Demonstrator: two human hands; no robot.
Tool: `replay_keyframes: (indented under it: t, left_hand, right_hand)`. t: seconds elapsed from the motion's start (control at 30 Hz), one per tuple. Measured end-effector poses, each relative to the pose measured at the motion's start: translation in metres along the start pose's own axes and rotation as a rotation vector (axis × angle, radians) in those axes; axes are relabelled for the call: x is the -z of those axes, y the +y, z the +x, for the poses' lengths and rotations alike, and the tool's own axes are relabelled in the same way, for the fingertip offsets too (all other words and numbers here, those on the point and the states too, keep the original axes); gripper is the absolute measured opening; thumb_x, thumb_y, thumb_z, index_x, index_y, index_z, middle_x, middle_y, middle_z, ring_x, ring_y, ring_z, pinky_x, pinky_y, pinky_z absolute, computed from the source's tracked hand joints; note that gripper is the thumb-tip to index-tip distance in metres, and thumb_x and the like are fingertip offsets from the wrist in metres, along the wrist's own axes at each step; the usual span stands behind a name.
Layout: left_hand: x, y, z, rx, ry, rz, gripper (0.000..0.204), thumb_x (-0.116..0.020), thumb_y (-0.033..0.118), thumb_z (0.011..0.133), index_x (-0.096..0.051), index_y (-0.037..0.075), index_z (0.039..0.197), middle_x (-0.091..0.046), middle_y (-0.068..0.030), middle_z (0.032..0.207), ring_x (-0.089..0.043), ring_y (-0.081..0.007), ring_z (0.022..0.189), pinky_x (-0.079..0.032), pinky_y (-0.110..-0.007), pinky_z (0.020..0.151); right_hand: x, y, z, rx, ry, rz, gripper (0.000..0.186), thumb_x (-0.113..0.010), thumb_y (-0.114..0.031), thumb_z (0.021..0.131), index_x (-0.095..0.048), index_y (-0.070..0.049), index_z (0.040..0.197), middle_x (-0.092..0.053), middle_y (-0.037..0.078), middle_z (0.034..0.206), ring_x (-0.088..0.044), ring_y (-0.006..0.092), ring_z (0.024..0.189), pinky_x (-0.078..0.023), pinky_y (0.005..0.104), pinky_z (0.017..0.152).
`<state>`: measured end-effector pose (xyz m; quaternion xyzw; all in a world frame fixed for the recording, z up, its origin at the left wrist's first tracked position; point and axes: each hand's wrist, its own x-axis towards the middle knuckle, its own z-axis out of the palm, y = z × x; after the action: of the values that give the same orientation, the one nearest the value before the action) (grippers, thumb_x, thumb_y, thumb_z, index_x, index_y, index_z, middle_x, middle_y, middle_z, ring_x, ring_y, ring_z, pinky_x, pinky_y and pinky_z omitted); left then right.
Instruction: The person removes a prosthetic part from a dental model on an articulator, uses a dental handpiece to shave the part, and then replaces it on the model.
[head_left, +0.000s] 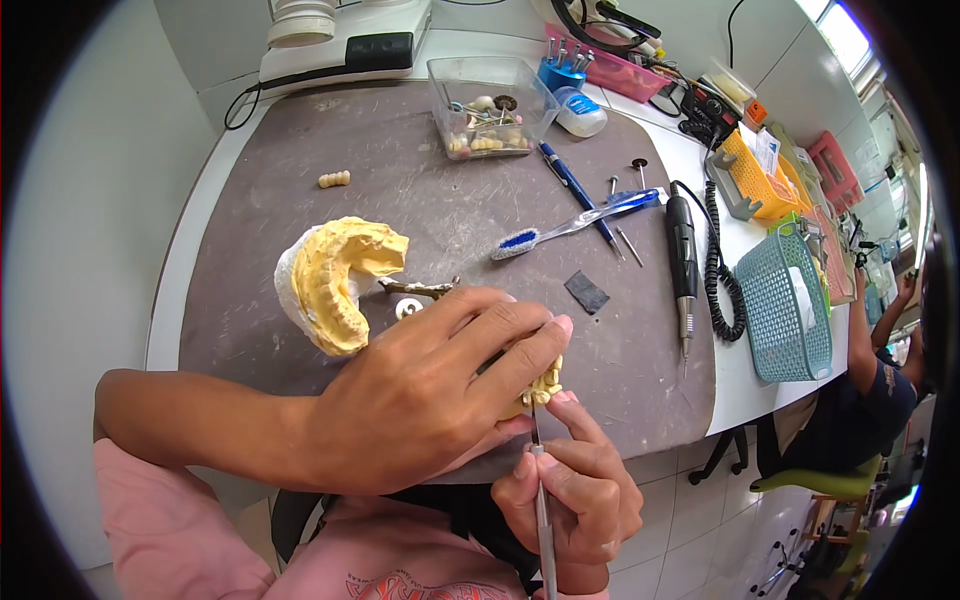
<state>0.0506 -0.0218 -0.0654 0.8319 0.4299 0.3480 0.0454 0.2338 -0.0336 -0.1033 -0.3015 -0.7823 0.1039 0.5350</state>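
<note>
- Holding a small yellow cast (545, 385) in the left hand (420, 400), fingers wrapped over it just above the near edge of the mat (420, 200); only its toothed end shows past the fingertips
- Right hand (575, 490) pinches a thin metal tool (541, 500) like a pen, tip touching the cast's teeth from below
- Handling, my read: cast looks like dental stone, so stiff, brittle, light for its bulk; teeth likely chip if knocked or squeezed, so grip belongs on the base and flanks, not the tooth row
- Surface looks dry and chalky, so slip risk seems low; dust could change that
- Tool looks rigid, thin and light; a pinch near the tip gives control, and a slip would likely gouge the stone
- Bigger cast (340, 280), yellow arch on a white base, lies on the mat just beyond the left hand, apart from it; likely heavier, same brittleness
- Hidden: most of the small cast, its base and the thumb contact sit under the left hand
- Tool tip shape too small to tell; lower shaft cut off at the bottom edge
- Small metal part (415, 289) and a white bit between bigger cast and hand are partly covered, kind unclear
- Far right: another person (880, 380) seated, squeezed by the fisheye rim
</note>
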Motion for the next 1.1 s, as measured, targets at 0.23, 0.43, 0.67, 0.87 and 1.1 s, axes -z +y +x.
replay_keyframes:
  t: [0.23, 0.43, 0.67, 0.87, 1.1]
  left_hand:
    - [-0.0011, 0.0007, -0.0026, -0.011, -0.002, 0.017, 0.069, -0.088, 0.016, 0.069, -0.06, -0.001, 0.13, -0.062, -0.0155, 0.125, -0.063, -0.0363, 0.112, -0.055, -0.044, 0.092]
    - [-0.0003, 0.0001, -0.0031, -0.018, -0.015, 0.031, 0.07, -0.087, 0.015, 0.07, -0.06, -0.003, 0.131, -0.062, -0.016, 0.126, -0.062, -0.0369, 0.113, -0.055, -0.044, 0.093]
    - [0.0007, 0.0002, -0.0018, -0.018, -0.025, 0.033, 0.068, -0.087, 0.016, 0.071, -0.06, -0.003, 0.13, -0.062, -0.0158, 0.125, -0.062, -0.0366, 0.113, -0.055, -0.043, 0.093]
    - [0.0002, 0.0003, -0.0027, -0.019, -0.013, 0.034, 0.068, -0.087, 0.016, 0.071, -0.06, -0.003, 0.13, -0.063, -0.0156, 0.125, -0.063, -0.0366, 0.112, -0.055, -0.044, 0.092]
    - [-0.0013, 0.0004, -0.0027, -0.023, -0.004, 0.045, 0.068, -0.088, 0.016, 0.07, -0.061, -0.003, 0.13, -0.063, -0.016, 0.125, -0.063, -0.0368, 0.112, -0.055, -0.044, 0.092]
  right_hand:
    - [0.0026, 0.0037, -0.0001, -0.031, -0.007, 0.093, 0.023, -0.078, -0.002, 0.082, -0.055, -0.003, 0.085, -0.068, 0.011, 0.074, -0.077, 0.0388, 0.095, -0.065, 0.0478, 0.084]
    - [0.0008, 0.0076, -0.0041, -0.02, 0.019, 0.132, 0.023, -0.077, -0.005, 0.085, -0.054, -0.003, 0.086, -0.068, 0.01, 0.073, -0.076, 0.0386, 0.096, -0.065, 0.048, 0.085]
    - [-0.0012, 0.0097, -0.0043, -0.002, 0.025, 0.118, 0.023, -0.078, -0.004, 0.085, -0.055, -0.003, 0.087, -0.068, 0.01, 0.073, -0.077, 0.0375, 0.095, -0.064, 0.0485, 0.086]
    - [0.001, 0.0098, -0.0046, 0.005, 0.001, 0.105, 0.022, -0.079, -0.003, 0.083, -0.057, -0.003, 0.088, -0.069, 0.009, 0.075, -0.076, 0.0366, 0.097, -0.064, 0.0484, 0.087]
    - [0.0017, 0.0095, -0.0048, -0.004, 0.002, 0.111, 0.022, -0.079, -0.002, 0.082, -0.058, -0.003, 0.089, -0.069, 0.009, 0.076, -0.076, 0.0365, 0.098, -0.064, 0.0485, 0.088]
